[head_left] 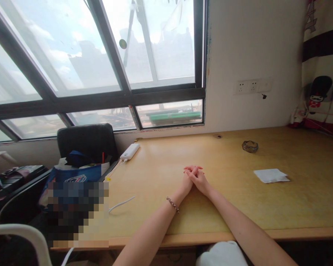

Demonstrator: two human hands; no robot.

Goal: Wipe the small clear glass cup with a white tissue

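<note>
My left hand and my right hand rest together on the wooden desk, near its middle, with their fingers interlaced and closed. No object shows between them. A braided bracelet circles my left wrist. To the right of the hands lies a folded white paper tissue, apart from them. Farther back on that side sits a dark woven ring, perhaps a headband.
A white power bank with a cable plugged in lies at the desk's back left. A loose white cable crosses the left edge. Beside the desk stand a black chair and a blue bag. Wall sockets and windows are behind.
</note>
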